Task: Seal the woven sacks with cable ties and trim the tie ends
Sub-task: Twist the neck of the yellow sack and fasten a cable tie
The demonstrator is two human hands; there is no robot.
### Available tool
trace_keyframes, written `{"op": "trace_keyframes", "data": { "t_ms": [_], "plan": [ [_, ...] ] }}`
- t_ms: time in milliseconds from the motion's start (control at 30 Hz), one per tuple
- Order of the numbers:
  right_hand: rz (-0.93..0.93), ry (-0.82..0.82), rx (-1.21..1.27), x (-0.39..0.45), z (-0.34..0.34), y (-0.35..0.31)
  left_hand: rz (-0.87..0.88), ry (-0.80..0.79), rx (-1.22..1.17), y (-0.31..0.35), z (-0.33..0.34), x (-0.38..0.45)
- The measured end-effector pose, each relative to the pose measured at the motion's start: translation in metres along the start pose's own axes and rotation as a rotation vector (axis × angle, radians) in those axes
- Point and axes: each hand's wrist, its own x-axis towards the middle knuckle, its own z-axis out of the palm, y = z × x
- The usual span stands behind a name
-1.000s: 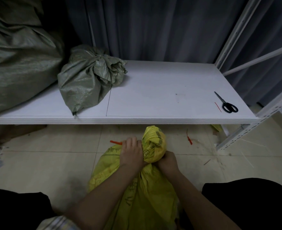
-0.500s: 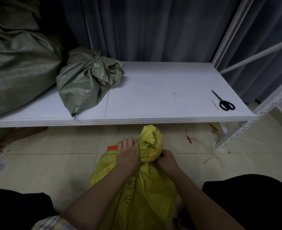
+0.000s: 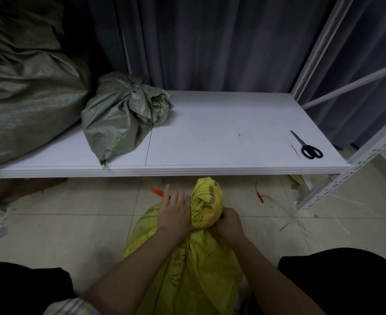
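Here both hands (image 3: 175,213) (image 3: 228,223) grip, clamped on the crinkled yellow woven sack's (image 3: 187,269) bunched neck.

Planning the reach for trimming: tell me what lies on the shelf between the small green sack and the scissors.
In the head view, bare white shelf separates the small green sack from the scissors, except a thin red offcut beside the scissors.

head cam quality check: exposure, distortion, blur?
Head view: dim and underexposed, the top left corner near black above the large green sack; the white shelf is brightest, without glare. Wide-angle bowing bends the shelf edge and rack upright. Left hand, right hand and yellow sack are reasonably sharp; the scissors read clearly.
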Motion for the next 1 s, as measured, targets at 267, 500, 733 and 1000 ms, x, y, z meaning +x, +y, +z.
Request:
{"op": "trace_keyframes", "data": {
  "t_ms": [267,500,733,1000],
  "plan": [
    [0.0,-0.053,0.142,-0.003,0.001,0.003,0.012,-0.061,0.011,0.002,0.001,0.006],
    [-0.045,-0.033,0.104,-0.002,0.001,0.003,-0.032,-0.075,-0.039,0.003,0.006,0.007],
    [-0.088,0.072,-0.053,-0.01,-0.003,0.014,-0.104,-0.101,-0.143,0.003,0.004,0.008],
    [-0.574,0.234,-0.623,-0.02,-0.014,0.018,-0.148,-0.117,-0.194,0.004,0.002,0.013]
  ]
}}
